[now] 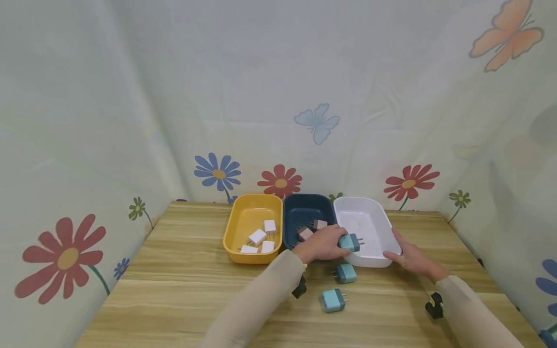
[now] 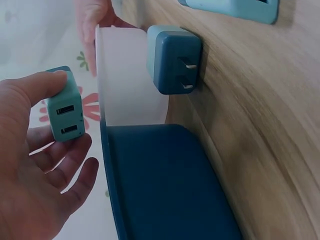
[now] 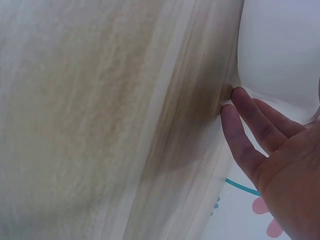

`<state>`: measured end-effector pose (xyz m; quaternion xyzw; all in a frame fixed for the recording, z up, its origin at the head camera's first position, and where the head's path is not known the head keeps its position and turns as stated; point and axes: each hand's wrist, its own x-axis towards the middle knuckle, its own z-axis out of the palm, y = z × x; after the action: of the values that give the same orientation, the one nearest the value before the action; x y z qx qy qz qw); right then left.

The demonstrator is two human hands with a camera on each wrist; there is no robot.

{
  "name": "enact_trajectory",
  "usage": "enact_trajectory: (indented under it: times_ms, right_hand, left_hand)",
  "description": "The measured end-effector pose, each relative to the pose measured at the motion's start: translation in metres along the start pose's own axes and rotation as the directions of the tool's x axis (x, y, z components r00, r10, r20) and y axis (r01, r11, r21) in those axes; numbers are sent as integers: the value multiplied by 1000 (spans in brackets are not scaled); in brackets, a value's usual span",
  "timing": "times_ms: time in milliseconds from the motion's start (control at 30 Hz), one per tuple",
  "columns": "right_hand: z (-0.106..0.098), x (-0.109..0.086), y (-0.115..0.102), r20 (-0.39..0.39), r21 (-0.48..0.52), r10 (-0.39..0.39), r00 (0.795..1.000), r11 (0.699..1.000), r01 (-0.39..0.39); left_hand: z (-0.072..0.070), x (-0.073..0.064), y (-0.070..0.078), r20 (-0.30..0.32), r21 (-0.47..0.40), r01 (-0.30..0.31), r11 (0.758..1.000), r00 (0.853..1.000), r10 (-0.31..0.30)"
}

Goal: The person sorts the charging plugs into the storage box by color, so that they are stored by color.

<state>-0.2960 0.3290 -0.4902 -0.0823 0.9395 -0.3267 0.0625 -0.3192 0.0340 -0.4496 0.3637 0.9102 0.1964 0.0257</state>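
Observation:
Between the thumb and fingers of my left hand (image 1: 324, 243) is a teal USB charger (image 1: 350, 242), held over the near left part of the white bin (image 1: 370, 261). In the left wrist view, two USB ports show on the held charger (image 2: 66, 112). My right hand (image 1: 411, 258) is at the white bin's near right side, its thumb at the rim and its fingers along the outer wall. In the right wrist view, fingertips (image 3: 231, 112) reach down beside that wall. Two more teal chargers, one nearer (image 1: 333, 300) and one farther (image 1: 346, 273), lie on the table in front.
A yellow bin (image 1: 254, 202) with several white chargers (image 1: 257, 236) stands on the left. The dark blue bin (image 1: 309, 200) in the middle holds brownish-pink chargers (image 1: 305, 234), partly hidden by my left hand. The bins stand side by side on the wooden table (image 1: 187, 280), before a flowered curtain.

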Motion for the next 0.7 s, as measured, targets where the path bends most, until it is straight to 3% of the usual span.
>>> enact_trajectory:
  times_ms: [200,700]
  right_hand:
    - [1,0,1,3,-4,2,1000,1000,-2]
    - [1,-1,0,7,10,19,1000,1000,-19]
  left_hand:
    - [4,6,2,-9,-64,26,998,1000,-27]
    - [8,15,3,-25,-103,46,994,999,-49]
